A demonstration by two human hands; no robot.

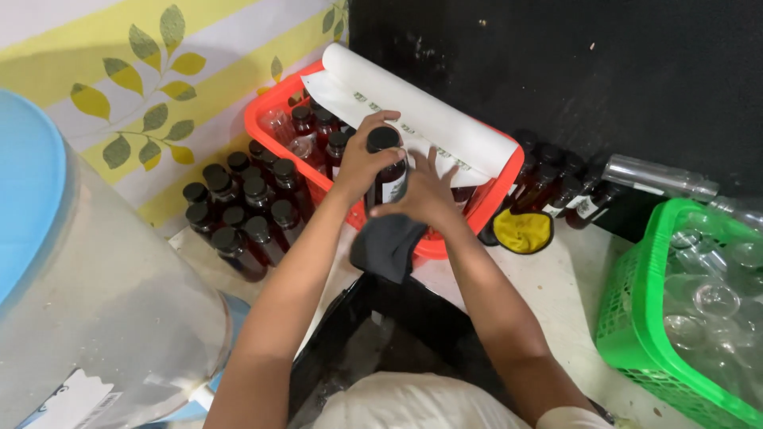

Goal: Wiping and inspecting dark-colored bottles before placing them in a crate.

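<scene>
Left hand (pixel 358 163) gripped the dark bottle (pixel 388 171) by its cap; right hand (pixel 421 195) pressed its label with a dark cloth (pixel 389 246), over the red basket (pixel 266 131). Loose grip could drop it.

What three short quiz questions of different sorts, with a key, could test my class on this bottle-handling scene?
1. True or false: the left hand and right hand both hold the dark brown black-capped bottle above the red plastic basket.
2. Which colour is the mesh basket of clear empty bottles? A) blue B) green C) yellow
3. Fill in: across the red basket lies a roll of white ____.

Key: 1 true; 2 B; 3 paper. A dark grey cloth hangs below the right hand.
</scene>
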